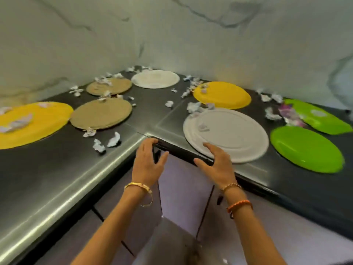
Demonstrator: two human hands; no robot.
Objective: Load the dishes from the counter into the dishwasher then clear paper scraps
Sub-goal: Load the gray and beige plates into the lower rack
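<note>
Right now the grey plate (226, 133) lies flat on the counter (57, 169) just right of the frame's centre, its near rim overhanging or meeting the counter's front edge. The right hand (215, 161) sits at that near-left rim, fingers spread and lightly bent, fingertips over the plate's edge and thumb out toward the left; it has hold of nothing yet, and whether the fingers touch the rim I cannot tell. The plate lies up and to the right of that hand, so this hand is much the nearer one.

Left of it, the left hand (148, 157) is spread too and empty, fingertips at the inner corner of the counter, apart from any dish.

Farther right lie two green plates (305, 148), one behind the other, and a yellow plate (222, 94) sits behind the grey one. Toward the upper middle is a white plate (155, 79); to the left are two tan mats (101, 112) and a second yellow dish (34, 123) at the left edge. Paper scraps (114, 139) are strewn between them. No dishwasher shows.
</note>
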